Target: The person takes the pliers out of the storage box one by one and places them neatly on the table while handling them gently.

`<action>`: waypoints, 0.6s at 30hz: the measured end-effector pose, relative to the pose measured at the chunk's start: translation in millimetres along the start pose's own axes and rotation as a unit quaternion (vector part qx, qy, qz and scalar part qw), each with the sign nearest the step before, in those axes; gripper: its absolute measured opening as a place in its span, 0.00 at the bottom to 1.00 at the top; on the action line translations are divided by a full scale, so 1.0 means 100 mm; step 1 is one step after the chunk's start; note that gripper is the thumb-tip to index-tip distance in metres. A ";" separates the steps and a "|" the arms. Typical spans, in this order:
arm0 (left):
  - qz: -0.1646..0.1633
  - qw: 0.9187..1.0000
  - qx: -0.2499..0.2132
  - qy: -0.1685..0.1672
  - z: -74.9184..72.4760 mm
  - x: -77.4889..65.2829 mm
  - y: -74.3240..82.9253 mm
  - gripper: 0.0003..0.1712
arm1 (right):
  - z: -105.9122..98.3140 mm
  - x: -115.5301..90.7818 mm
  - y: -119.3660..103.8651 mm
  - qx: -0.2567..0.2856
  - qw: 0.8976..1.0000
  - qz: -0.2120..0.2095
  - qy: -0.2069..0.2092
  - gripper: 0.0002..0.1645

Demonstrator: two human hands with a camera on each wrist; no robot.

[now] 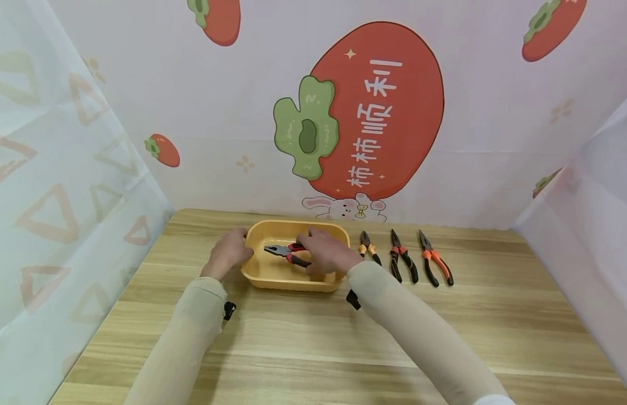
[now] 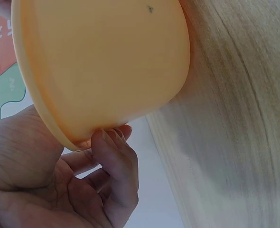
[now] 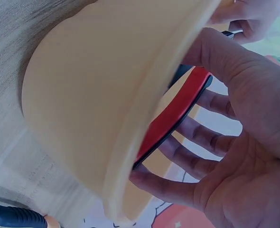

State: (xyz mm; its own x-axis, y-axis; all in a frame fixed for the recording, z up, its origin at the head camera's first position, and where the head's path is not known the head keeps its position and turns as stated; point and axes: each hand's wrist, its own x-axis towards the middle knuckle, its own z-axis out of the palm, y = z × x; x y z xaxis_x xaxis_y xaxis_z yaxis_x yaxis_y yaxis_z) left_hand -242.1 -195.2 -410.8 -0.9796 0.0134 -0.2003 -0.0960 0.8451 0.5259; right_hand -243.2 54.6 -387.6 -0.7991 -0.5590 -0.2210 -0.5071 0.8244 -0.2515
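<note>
A yellow plastic basin (image 1: 293,285) stands on the wooden table. My left hand (image 1: 229,253) grips its left rim; in the left wrist view the thumb is on the inner side and curled fingers (image 2: 112,154) touch the outer wall. My right hand (image 1: 327,253) reaches into the basin and holds combination pliers (image 1: 279,251) by their red-and-black handles, jaws toward the left. In the right wrist view, the fingers lie along a red handle (image 3: 178,107), while the basin wall hides the rest of the pliers.
Right of the basin lie yellow-and-black pliers (image 1: 365,243), partly hidden by the basin and arm, long-nose pliers with dark red-and-black handles (image 1: 403,256), and orange-and-black long-nose pliers (image 1: 434,257). A printed cloth wall (image 1: 217,180) rises behind the table (image 1: 303,349).
</note>
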 end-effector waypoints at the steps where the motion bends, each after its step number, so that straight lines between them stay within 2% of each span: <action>1: -0.001 1.000 -0.001 0.000 0.00 0.00 0.00 0.31 | -0.01 -0.01 0.00 0.001 1.000 0.000 0.003 0.42; 11: 0.000 1.000 -0.009 0.005 0.01 0.00 -0.01 0.29 | -0.07 -0.18 0.01 -0.002 0.998 -0.023 0.055 0.42; 18: 0.004 1.000 -0.014 0.006 0.02 0.00 -0.03 0.29 | -0.10 -0.33 0.03 -0.010 0.996 -0.047 0.074 0.42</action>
State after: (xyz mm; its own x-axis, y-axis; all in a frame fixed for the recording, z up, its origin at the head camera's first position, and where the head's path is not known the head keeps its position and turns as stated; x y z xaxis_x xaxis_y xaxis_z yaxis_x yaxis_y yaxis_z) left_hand -241.8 -196.3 -413.9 -0.9825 0.0144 -0.1856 -0.0918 0.8300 0.5502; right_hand -221.7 76.7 -371.5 -0.7862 -0.6155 -0.0549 -0.5871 0.7717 -0.2447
